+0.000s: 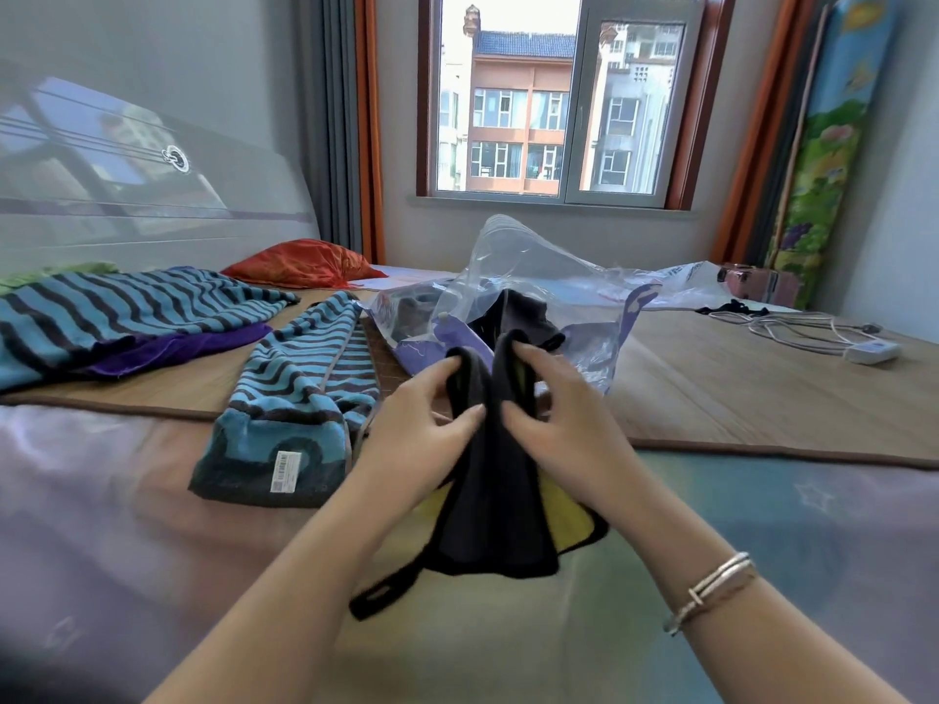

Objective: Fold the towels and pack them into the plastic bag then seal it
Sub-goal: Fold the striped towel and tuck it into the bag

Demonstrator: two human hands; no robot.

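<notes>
A dark grey towel point(495, 505) with a yellow underside and a black hanging loop is lifted over the bed in front of me. My left hand point(421, 429) grips its left fold and my right hand point(554, 414) grips its right fold. Just behind them lies a clear plastic bag point(528, 276) with purple print, its mouth standing open and dark cloth inside. A blue-and-black striped towel point(300, 398) lies folded lengthwise to the left. Farther left, another striped towel point(127, 312) lies on a purple towel point(193, 348).
A bamboo mat point(762, 388) covers the far part of the bed. An orange-red pillow point(305, 264) sits near the headboard point(152, 195). White cables with a plug block point(871, 352) and a small black item point(731, 308) lie at the right. A pink case point(757, 283) stands by the wall.
</notes>
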